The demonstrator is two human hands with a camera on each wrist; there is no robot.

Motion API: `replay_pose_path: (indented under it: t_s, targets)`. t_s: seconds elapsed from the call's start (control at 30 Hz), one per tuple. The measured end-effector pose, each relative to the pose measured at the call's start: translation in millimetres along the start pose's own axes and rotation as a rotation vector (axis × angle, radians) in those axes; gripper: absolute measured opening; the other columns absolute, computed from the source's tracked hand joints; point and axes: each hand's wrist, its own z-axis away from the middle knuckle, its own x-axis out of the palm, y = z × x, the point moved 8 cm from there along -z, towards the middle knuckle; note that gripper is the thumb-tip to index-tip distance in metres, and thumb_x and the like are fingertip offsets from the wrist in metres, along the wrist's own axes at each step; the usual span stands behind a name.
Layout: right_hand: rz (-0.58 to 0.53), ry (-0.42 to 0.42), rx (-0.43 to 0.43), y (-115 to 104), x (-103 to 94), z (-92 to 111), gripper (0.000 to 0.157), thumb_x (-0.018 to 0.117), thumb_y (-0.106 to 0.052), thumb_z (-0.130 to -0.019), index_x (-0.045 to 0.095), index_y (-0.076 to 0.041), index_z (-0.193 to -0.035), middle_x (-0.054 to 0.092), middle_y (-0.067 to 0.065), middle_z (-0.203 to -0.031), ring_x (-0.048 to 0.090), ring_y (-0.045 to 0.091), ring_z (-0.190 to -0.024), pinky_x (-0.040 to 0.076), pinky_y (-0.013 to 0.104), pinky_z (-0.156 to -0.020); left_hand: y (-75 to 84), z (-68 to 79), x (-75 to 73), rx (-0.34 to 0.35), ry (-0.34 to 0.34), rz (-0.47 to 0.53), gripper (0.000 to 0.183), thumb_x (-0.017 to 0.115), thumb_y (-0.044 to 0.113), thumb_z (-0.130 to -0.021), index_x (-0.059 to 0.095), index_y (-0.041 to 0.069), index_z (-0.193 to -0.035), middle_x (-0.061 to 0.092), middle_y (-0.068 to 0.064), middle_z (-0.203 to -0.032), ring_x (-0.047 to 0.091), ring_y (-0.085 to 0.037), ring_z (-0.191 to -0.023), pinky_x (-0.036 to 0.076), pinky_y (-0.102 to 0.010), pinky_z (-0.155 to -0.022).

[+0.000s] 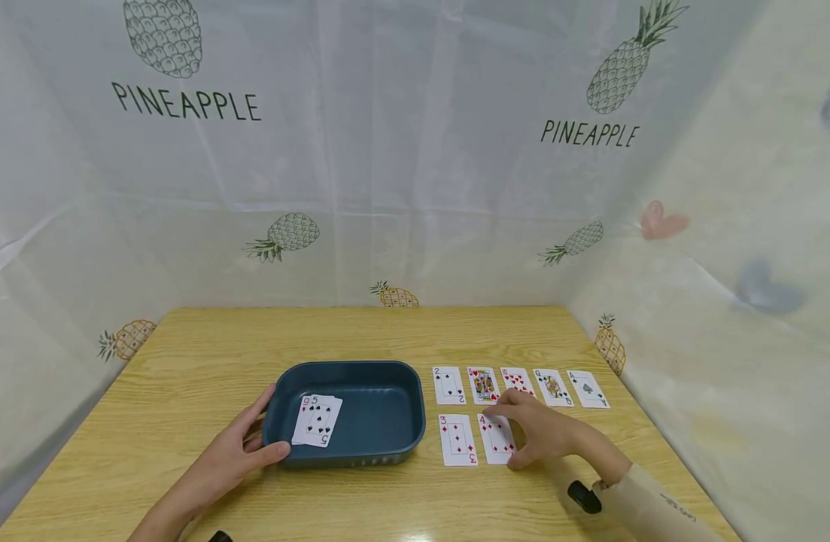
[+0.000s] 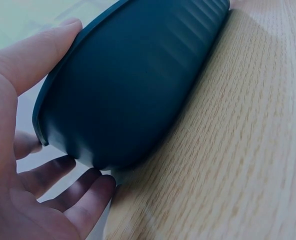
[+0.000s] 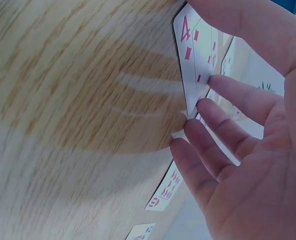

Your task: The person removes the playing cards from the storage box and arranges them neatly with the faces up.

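At the dark blue tray's (image 1: pixel 384 414) left end is my left hand (image 1: pixel 225 459), gripping it from outside. The thumb lies on the rim and the fingertips touch the outer wall, as the left wrist view shows. My right hand (image 1: pixel 546 430) holds the four of diamonds (image 1: pixel 497 440) by its edges, thumb at the near edge and fingers at the far one. In the right wrist view this card (image 3: pixel 198 55) spans from thumb to fingertips. Just left of it lies the three of diamonds (image 1: pixel 458 440). Inside the tray, the five of spades (image 1: pixel 322 421) overlaps a red nine (image 1: pixel 303 414).
Behind the right hand runs a row of face-up cards: a two of spades (image 1: pixel 448 385), a face card (image 1: pixel 483 385), a ten of hearts (image 1: pixel 516 379), a queen (image 1: pixel 553 388) and an ace of spades (image 1: pixel 588 389). Pineapple-print curtains (image 1: pixel 401 150) enclose the wooden table (image 1: pixel 360 331).
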Motion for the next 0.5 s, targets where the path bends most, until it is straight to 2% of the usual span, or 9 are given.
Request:
replay_pose_path:
  t_s: [0.5]
  targets:
    - [0.004,-0.015,0.035,2.6,3.1,0.7,0.076,0.092,-0.021,-0.075,0.063,-0.008,-0.144,0.052,0.004,-0.125,0.045,0.012,-0.109,0.046,0.031,-0.090,0.1,0.7,-0.1,0.000,-0.004,0.006,0.100,0.074,0.020,-0.102,0.005,0.020,-0.173,0.021,-0.030,-0.170,0.048,-0.046,-0.144,0.051,-0.016,-0.096]
